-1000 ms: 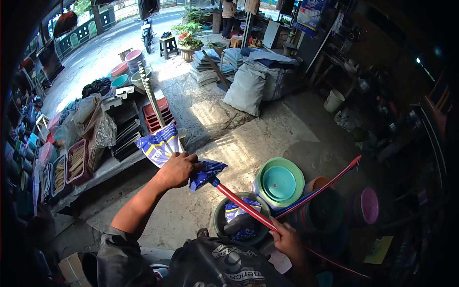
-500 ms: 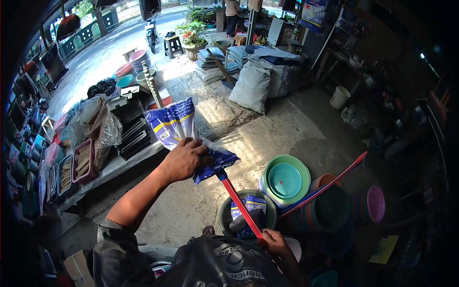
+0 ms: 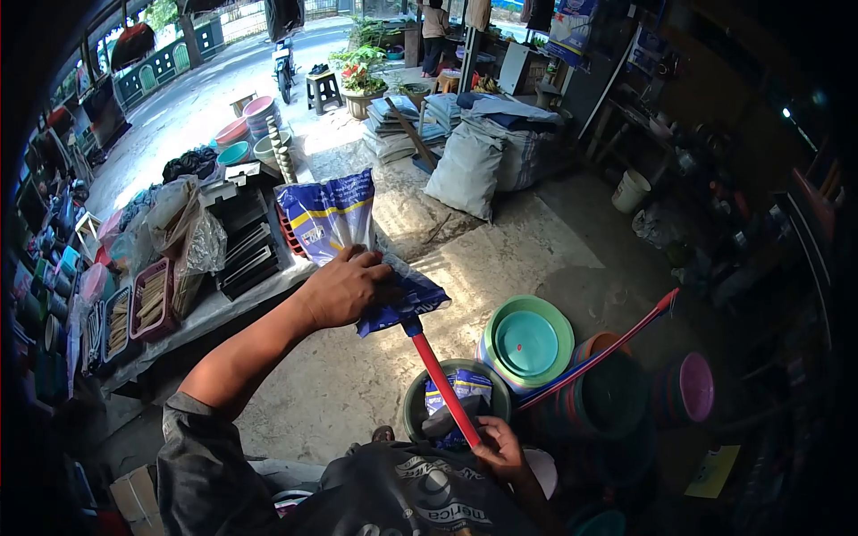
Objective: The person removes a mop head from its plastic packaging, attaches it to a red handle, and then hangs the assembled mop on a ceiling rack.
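Observation:
My left hand (image 3: 350,288) is closed on the middle of a blue and white plastic wrapper (image 3: 332,214) at the head of a broom-like tool; what the wrapper covers is hidden. A red handle (image 3: 443,384) runs from it down to the right. Near the handle's lower end, my right hand (image 3: 500,447) has its fingers around it. Beneath the handle, a dark round tub (image 3: 414,393) holds more blue packages (image 3: 466,386).
Stacked green basins (image 3: 565,332) stand right of the tub, with a second red and blue stick (image 3: 608,350) slanting beside them. A goods table (image 3: 192,329) lies left. White sacks (image 3: 465,170) and a distant person (image 3: 434,36) are ahead.
The wrapper's upper part has tilted more upright and spread wider. My left hand has shifted slightly left, and my right hand with the handle's lower end slightly left and up.

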`<state>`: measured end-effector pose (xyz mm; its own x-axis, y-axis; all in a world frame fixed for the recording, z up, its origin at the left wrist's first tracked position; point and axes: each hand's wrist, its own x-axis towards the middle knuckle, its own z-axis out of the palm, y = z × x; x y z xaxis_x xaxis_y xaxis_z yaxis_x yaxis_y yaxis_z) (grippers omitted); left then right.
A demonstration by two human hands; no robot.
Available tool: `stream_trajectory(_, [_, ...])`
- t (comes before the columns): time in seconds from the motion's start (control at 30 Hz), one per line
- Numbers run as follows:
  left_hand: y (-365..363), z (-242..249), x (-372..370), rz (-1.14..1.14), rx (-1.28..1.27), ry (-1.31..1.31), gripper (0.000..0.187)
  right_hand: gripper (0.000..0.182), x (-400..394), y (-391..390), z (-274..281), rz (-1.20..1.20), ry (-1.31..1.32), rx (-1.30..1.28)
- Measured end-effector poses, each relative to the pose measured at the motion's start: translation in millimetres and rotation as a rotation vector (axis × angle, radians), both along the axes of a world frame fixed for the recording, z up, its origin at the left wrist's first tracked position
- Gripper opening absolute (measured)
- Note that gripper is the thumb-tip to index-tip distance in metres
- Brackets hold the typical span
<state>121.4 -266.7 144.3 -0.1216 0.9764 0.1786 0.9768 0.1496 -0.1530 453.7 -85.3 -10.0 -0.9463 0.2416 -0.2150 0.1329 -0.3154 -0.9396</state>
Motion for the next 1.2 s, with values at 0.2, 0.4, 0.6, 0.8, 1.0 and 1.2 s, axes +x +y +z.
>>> stream_trajectory(0.2, [-1.3, -5.4, 1.1, 0.047, -0.011, 0.052, 0.033, 0.034, 8.4, 8.6, -28.0, 0.027, -0.039, 0.072])
stream_trajectory(0.4, [0.3, -6.2, 2.6, 0.018, 0.027, -0.002, 0.032, 0.035, -5.3, -1.6, -11.6, 0.011, -0.030, 0.067])
stream_trajectory(0.6, [4.4, -10.6, 4.8, 0.135, -0.086, -0.028, 0.032, 0.031, -10.4, -5.0, -22.2, -0.113, 0.018, 0.465])
stream_trajectory(0.8, [2.6, -14.8, -2.1, -0.004, 0.051, 0.008, 0.031, 0.023, -5.6, 23.9, -13.7, 0.233, -0.168, -0.440])
stream_trajectory(1.0, [7.2, -20.6, 6.3, 0.159, -0.161, -0.169, 0.036, 0.029, -22.3, -5.4, -5.2, 0.023, 0.038, 0.203])
stream_trajectory(1.2, [11.0, -13.3, 16.4, 0.086, -0.035, -0.074, 0.038, 0.030, -24.3, 1.9, -8.0, -0.166, 0.007, 0.575])
